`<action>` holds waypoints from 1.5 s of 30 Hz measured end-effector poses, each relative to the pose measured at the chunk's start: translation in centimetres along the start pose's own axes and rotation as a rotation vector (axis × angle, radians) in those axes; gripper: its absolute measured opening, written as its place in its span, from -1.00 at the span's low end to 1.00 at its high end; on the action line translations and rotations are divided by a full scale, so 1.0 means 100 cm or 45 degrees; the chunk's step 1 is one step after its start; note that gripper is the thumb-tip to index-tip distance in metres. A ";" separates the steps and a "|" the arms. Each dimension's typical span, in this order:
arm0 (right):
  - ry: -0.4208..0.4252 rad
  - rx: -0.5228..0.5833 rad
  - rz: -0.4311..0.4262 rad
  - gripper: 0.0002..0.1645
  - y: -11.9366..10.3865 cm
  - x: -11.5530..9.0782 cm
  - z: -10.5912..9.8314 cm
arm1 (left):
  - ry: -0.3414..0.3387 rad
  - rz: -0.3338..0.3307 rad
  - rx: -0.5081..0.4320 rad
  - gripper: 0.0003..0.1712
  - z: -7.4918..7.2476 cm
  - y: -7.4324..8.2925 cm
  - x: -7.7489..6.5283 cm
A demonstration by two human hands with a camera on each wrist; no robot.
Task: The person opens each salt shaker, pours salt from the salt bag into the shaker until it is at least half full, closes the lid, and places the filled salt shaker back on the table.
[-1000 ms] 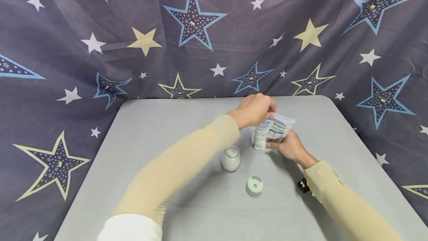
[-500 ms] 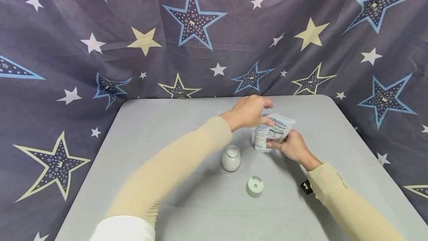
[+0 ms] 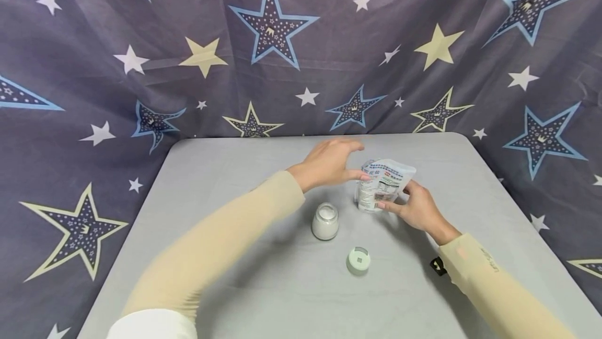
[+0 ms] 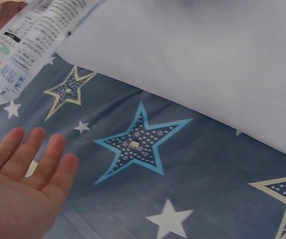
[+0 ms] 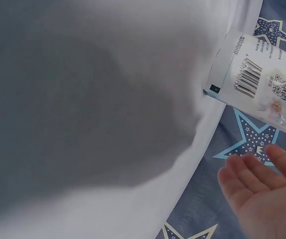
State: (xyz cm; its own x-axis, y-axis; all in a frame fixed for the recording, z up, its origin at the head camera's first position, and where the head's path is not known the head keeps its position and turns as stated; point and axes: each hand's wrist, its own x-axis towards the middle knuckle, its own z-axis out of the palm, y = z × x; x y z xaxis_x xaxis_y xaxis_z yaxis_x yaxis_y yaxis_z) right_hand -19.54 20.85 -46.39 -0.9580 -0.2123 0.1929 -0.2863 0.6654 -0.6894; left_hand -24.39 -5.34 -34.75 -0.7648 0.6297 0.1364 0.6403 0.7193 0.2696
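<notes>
A white printed plastic pouch (image 3: pixel 388 174) stands upright on the table, its top flaring wide. My left hand (image 3: pixel 329 162) is just left of it, fingers spread, the thumb overlapping the pouch's upper left edge in the head view. In the left wrist view the left fingers (image 4: pixel 43 154) are straight and apart from the pouch (image 4: pixel 28 50). My right hand (image 3: pixel 419 208) is at the pouch's lower right side, thumb against its front. The right wrist view shows the right fingers (image 5: pixel 254 174) loosely extended, with a gap to the pouch (image 5: pixel 257 74).
A lidless glass jar (image 3: pixel 325 223) holding something white stands left of and nearer than the pouch. In front of it lies a round pale green lid (image 3: pixel 359 260). A star-patterned curtain (image 3: pixel 271 88) hangs behind the grey table (image 3: pixel 263 172). A small black device (image 3: pixel 438 266) sits under the right forearm.
My left hand has come off the pouch's top and moved left, its fingers spreading. The right hand has shifted slightly right. The pouch, jar and lid stay in place.
</notes>
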 end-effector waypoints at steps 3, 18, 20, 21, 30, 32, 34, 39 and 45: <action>0.005 -0.031 -0.005 -0.13 -0.002 -0.002 -0.001 | 0.009 -0.010 -0.004 -0.13 0.000 -0.008 -0.008; 0.056 -0.112 -0.063 -0.05 -0.006 -0.013 -0.007 | 0.067 -0.086 -0.044 -0.18 0.004 -0.046 -0.052; 0.057 -0.126 -0.064 -0.04 -0.006 -0.014 -0.007 | 0.086 -0.088 -0.058 -0.20 0.005 -0.050 -0.057; 0.057 -0.134 -0.064 -0.04 -0.006 -0.015 -0.008 | 0.093 -0.091 -0.068 -0.21 0.005 -0.052 -0.060; 0.047 -0.183 -0.058 -0.01 -0.007 -0.023 -0.011 | 0.153 -0.104 -0.073 -0.25 0.014 -0.072 -0.085; 0.044 -0.200 -0.054 0.01 -0.007 -0.025 -0.011 | 0.157 -0.105 -0.060 -0.26 0.017 -0.076 -0.089; 0.046 -0.219 -0.051 0.02 -0.006 -0.027 -0.012 | 0.155 -0.111 -0.044 -0.27 0.019 -0.078 -0.093; 0.051 -0.249 -0.041 0.04 -0.006 -0.030 -0.012 | 0.170 -0.116 -0.029 -0.28 0.025 -0.083 -0.103; 0.046 -0.275 -0.018 0.12 -0.007 -0.033 -0.011 | 0.193 -0.130 -0.044 -0.30 0.033 -0.086 -0.114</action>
State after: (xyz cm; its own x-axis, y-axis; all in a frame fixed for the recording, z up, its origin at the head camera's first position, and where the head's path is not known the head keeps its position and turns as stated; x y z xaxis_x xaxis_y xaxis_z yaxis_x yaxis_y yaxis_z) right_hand -16.16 21.89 -45.79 -0.9527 -0.1999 0.2289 -0.2934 0.8014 -0.5213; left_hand -20.92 -17.75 -41.79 -0.8293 0.5009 0.2478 0.5581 0.7649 0.3216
